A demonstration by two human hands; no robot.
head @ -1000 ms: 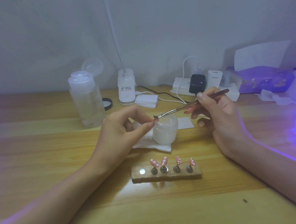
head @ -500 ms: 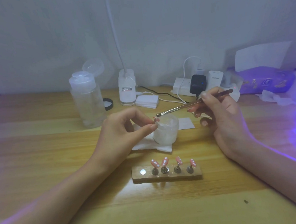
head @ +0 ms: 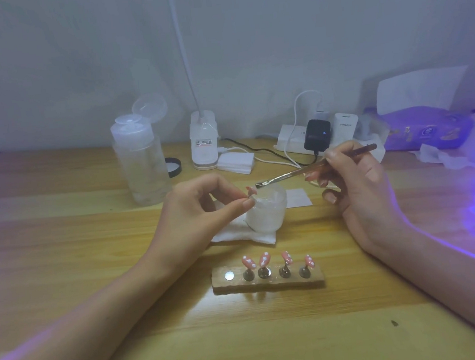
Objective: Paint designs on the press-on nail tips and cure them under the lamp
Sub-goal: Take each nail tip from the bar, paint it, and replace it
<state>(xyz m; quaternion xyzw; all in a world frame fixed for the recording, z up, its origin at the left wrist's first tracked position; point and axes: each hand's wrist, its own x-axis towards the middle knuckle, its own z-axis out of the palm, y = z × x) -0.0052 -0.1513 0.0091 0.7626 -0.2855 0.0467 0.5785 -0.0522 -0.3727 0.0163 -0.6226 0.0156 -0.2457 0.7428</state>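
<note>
Looking down from the head, we pinch one pink nail tip (head: 250, 190) in our left hand (head: 201, 209), just above the white jar (head: 268, 211). Our right hand (head: 356, 186) holds the brush (head: 302, 171), and its tip is right at the nail. If a hand shakes, the paint may smear, or the nail may slip and drop into the jar. Four painted nails (head: 264, 260) stand on the wood block (head: 269, 282) near our wrists. A bump could knock them over.
</note>
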